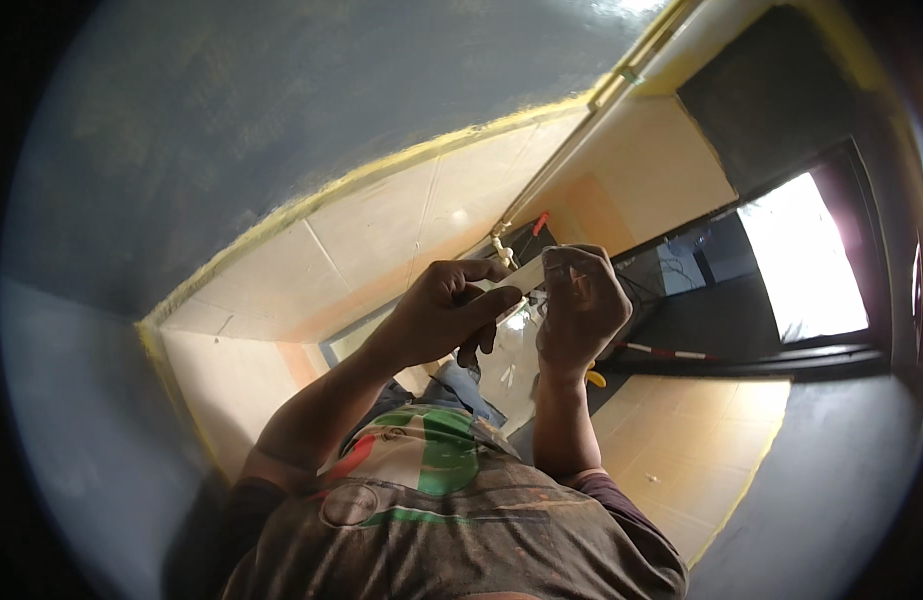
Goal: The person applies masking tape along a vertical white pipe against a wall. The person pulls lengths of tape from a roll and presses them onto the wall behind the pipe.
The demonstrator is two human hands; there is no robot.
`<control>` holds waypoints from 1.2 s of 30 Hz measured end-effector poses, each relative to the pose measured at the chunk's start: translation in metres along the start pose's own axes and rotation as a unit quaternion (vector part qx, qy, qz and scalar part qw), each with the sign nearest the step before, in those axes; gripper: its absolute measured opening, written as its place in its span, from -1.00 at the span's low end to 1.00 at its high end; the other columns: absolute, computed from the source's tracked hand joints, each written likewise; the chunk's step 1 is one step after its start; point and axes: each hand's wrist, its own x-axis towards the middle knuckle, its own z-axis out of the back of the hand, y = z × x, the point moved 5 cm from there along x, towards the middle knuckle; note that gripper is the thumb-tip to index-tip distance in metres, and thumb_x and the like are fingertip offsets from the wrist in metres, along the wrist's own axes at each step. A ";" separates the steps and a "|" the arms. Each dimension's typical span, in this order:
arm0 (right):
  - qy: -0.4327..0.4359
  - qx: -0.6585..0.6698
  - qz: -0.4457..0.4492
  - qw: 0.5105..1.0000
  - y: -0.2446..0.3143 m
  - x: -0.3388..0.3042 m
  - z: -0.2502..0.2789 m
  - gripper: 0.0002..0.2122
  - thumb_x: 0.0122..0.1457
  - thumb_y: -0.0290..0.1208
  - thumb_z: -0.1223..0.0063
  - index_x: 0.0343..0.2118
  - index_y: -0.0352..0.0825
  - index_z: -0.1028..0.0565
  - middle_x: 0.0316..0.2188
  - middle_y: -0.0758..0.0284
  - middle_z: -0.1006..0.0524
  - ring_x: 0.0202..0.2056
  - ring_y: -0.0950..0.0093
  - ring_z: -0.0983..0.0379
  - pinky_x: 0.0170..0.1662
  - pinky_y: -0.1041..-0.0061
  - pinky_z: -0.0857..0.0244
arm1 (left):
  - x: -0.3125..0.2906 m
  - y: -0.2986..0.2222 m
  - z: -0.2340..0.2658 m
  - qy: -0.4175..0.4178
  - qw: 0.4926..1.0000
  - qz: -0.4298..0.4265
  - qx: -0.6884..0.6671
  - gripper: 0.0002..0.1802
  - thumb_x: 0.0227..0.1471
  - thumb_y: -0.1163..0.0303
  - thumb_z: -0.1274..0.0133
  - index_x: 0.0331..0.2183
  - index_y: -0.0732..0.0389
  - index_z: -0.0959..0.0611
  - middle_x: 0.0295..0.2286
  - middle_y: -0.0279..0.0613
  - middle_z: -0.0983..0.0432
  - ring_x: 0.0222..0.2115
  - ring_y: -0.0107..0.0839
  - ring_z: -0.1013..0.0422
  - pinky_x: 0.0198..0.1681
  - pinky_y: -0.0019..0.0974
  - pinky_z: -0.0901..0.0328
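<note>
In front of my chest, a short pale flat strip (524, 277) spans the gap between my two hands. My left hand (449, 308) is closed on its near end, thumb on top and fingers curled beneath. At the strip's other end my right hand (584, 300) is raised, its fingers bent in and pinching there. The strip's exact kind does not show, and its ends are partly covered by my fingers. Dusty marks cover my right fingertips.
A wall with pale tiles (356, 235) and a yellow-edged grey upper part rises on the left. Pipes (571, 140) run along the corner. A bright doorway (806, 255) stands at the right, with a red-and-white bar (666, 352) near it. A small red object (541, 222) lies beyond my hands.
</note>
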 end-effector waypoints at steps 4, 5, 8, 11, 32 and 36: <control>-0.065 -0.003 -0.008 0.998 0.013 0.009 0.030 -0.94 0.13 -0.75 -0.20 -0.34 -0.53 -0.61 -0.36 0.27 -0.61 -0.32 0.62 -0.50 -0.27 0.67 -0.31 | 0.005 0.006 -0.019 0.071 0.997 -0.011 0.013 -0.38 0.30 0.03 -0.11 0.13 0.35 -0.48 -0.70 -0.26 -0.52 -0.75 -0.57 -0.43 -0.67 -0.47 -0.32; -0.073 -0.041 0.012 0.996 0.018 0.013 0.039 -0.95 0.14 -0.74 -0.22 -0.34 -0.52 -0.61 -0.36 0.28 -0.61 -0.31 0.61 -0.50 -0.25 0.67 -0.31 | 0.009 0.012 -0.023 0.076 0.997 -0.014 0.012 -0.31 0.29 -0.02 -0.10 0.20 0.31 -0.44 -0.71 -0.28 -0.50 -0.76 -0.59 -0.40 -0.67 -0.47 -0.30; -0.124 -0.041 0.030 0.991 0.014 0.027 0.073 -0.95 0.13 -0.73 -0.24 -0.34 -0.51 -0.62 -0.38 0.31 -0.60 -0.33 0.65 -0.47 -0.24 0.69 -0.30 | 0.015 0.014 -0.032 0.076 0.997 -0.029 -0.009 -0.34 0.33 0.03 -0.07 0.21 0.32 -0.40 -0.74 -0.30 -0.48 -0.80 -0.60 -0.35 -0.70 -0.48 -0.26; -0.153 -0.098 0.032 0.983 0.020 0.046 0.102 -0.95 0.14 -0.68 -0.26 -0.33 -0.49 -0.63 -0.43 0.38 -0.58 -0.37 0.71 -0.41 -0.27 0.72 -0.27 | 0.023 0.018 -0.044 0.052 0.997 -0.052 0.033 -0.31 0.31 0.02 -0.10 0.25 0.28 -0.37 -0.74 -0.30 -0.47 -0.80 -0.63 -0.33 -0.69 -0.50 -0.24; -0.224 -0.196 0.204 0.932 0.049 0.263 0.211 -0.98 0.18 -0.54 -0.25 -0.34 -0.34 -0.66 -0.40 0.36 -0.67 -0.37 0.57 -0.57 -0.23 0.55 -0.39 | 0.125 0.092 -0.076 -0.017 0.987 -0.134 0.085 -0.66 0.39 0.28 0.05 0.10 0.20 -0.48 -0.72 -0.28 -0.44 -0.78 -0.60 -0.30 -0.71 -0.44 -0.19; -0.211 -0.177 0.282 0.919 0.075 0.314 0.212 -0.93 0.22 -0.51 -0.27 -0.31 -0.39 -0.66 -0.39 0.34 -0.68 -0.32 0.60 -0.59 -0.17 0.57 -0.43 | 0.145 0.079 -0.073 -0.043 0.987 -0.138 0.068 -0.68 0.40 0.29 0.07 0.09 0.19 -0.48 -0.74 -0.27 -0.44 -0.79 -0.58 -0.32 -0.71 -0.43 -0.21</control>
